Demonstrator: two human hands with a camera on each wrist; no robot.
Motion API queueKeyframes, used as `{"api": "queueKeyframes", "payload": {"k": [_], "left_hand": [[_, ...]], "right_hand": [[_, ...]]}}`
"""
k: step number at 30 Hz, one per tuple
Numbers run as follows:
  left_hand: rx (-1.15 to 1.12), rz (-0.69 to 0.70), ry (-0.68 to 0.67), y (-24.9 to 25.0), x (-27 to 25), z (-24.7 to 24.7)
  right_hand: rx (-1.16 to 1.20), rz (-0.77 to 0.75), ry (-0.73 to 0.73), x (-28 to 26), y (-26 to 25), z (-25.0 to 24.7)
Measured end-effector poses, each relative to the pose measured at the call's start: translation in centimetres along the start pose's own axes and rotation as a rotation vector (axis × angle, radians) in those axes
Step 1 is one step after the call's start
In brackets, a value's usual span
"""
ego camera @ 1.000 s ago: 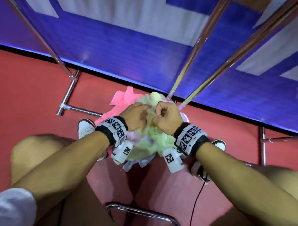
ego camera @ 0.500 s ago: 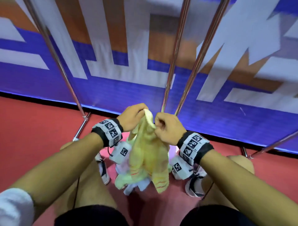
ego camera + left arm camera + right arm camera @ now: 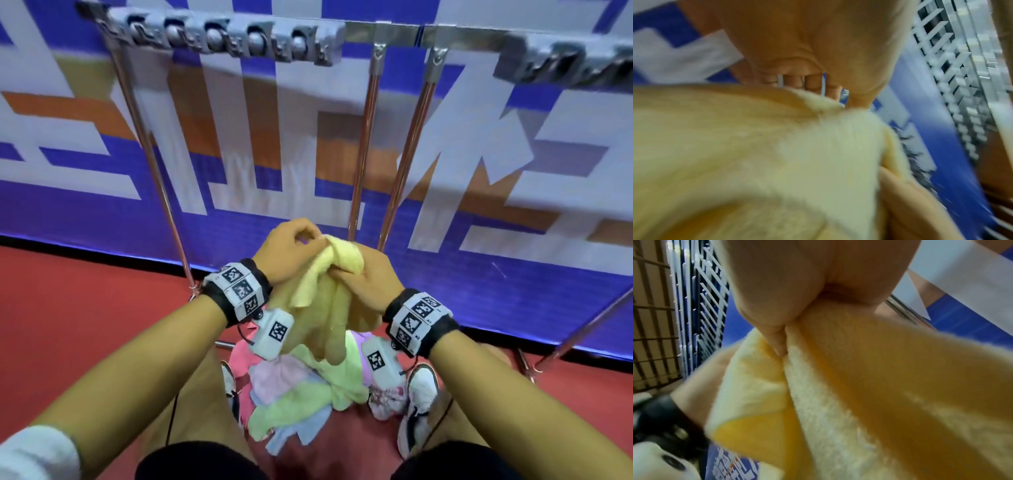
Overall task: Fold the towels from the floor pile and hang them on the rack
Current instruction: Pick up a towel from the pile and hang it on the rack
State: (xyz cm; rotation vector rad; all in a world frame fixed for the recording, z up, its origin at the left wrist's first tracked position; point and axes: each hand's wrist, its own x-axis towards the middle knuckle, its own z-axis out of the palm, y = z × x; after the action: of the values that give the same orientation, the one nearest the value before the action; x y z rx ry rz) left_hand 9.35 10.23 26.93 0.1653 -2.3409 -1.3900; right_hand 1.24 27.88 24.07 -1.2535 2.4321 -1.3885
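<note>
Rack [image 3: 373, 44] first, the big chrome frame standing against the blue banner [image 3: 239, 219], its top bar high above the hands and its uprights dropping to the red floor [image 3: 68, 325]. Below that bar, on the floor between the person's shoes, sits the towel pile [image 3: 301, 394]: green, pink, pale blue, all loose and tangled. Above the pile, in front of the rack's middle uprights, the yellow towel [image 3: 329, 301] hangs bunched and unfolded, its lower end close over the pile; whether it touches I cannot tell. Left hand [image 3: 291, 250] pinches the top of it, thumb against fingertips on the wrist view; right hand [image 3: 370, 277] has its fingers curled round a fold just beside. Risks now: both grips sit close together on a wad, not on two corners, so I judge the cloth will not open flat and any fold would come out lopsided. A trailing end could snag a pile towel and drag it up. Regripping one-handed might let the whole thing slip back down. And a thick, uneven bundle over that smooth bar may slide off.
</note>
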Motion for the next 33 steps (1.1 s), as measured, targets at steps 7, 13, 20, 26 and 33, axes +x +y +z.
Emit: {"api": "queueKeyframes", "payload": {"k": [7,13,20,26,33], "left_hand": [[-0.413,-0.903,-0.24,-8.6,-5.4,3.5],[-0.76,-1.084,-0.127,-12.3,-5.9,6.5],[-0.875,-1.008,-0.036,-15.5,-4.8,7.3],[-0.903,-0.84,0.133,-15.9,-3.6,6.0],[-0.981,-0.871,-0.033,-13.6,-5.3,7.9]], "right_hand": [[-0.036,0.03,0.009,-1.6,2.5,3.6],[0.051,0.143,0.123,-2.0,4.7,5.8],[0.043,0.115,0.04,-3.2,7.5,7.6],[0.008,0.114,-0.277,-5.6,11.1,10.8],[0.185,0.372,-0.138,-6.3,13.5,12.1]]}}
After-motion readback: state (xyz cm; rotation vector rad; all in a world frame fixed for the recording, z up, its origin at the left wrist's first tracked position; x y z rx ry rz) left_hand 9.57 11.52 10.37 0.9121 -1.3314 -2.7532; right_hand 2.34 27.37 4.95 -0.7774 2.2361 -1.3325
